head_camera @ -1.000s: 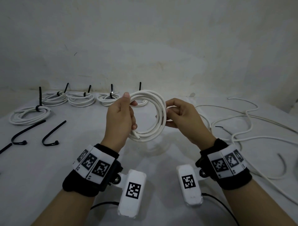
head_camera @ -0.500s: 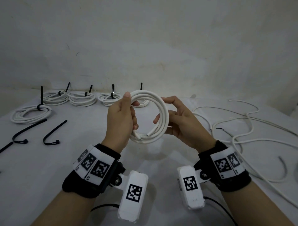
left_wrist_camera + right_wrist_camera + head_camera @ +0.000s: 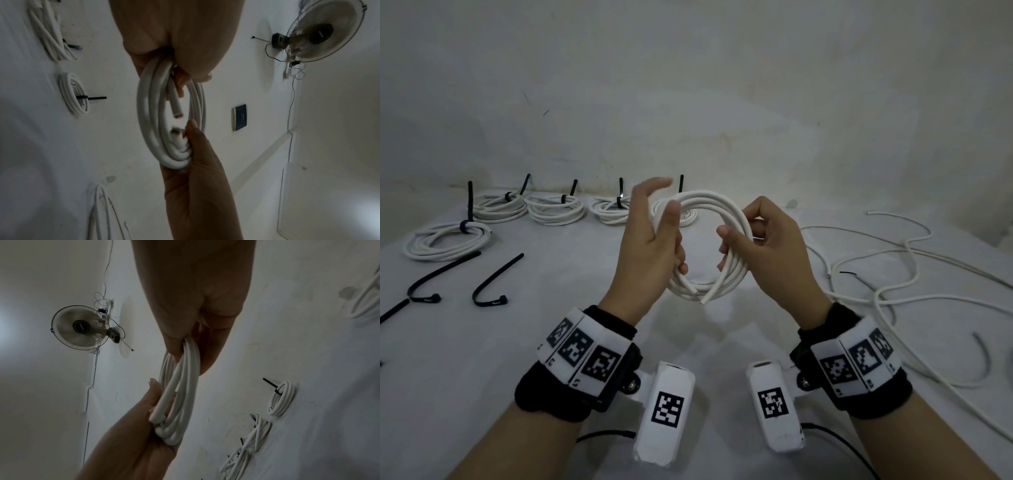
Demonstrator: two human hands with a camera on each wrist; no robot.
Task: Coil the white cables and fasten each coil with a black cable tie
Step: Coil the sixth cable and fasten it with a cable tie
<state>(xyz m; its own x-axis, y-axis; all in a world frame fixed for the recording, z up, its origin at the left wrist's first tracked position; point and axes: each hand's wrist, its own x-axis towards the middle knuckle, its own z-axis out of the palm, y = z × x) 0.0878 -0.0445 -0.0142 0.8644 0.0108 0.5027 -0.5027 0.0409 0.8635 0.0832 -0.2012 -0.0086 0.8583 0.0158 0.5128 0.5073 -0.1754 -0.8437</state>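
I hold a coil of white cable (image 3: pixel 709 200) upright above the table (image 3: pixel 551 342), between both hands. My right hand (image 3: pixel 774 246) grips its right side, thumb through the loop. My left hand (image 3: pixel 650 246) is at its left side: index finger and thumb are lifted and blurred, while the lower fingers stay curled round the strands. In the left wrist view the coil (image 3: pixel 148 113) runs out from under those curled fingers. Two cut ends hang at the coil's bottom. Two loose black cable ties (image 3: pixel 445 274) (image 3: pixel 496 277) lie on the left of the table.
Several tied coils (image 3: pixel 554 210) with upright black tie tails lie along the back left, near the wall. Loose white cables (image 3: pixel 893 267) sprawl over the right of the table. Another black tie (image 3: pixel 393 311) lies at the left edge. A wall fan (image 3: pixel 320 32) shows in the wrist views.
My left index finger and thumb have lifted off the top of the coil. My right hand has closed further round the coil's right side.
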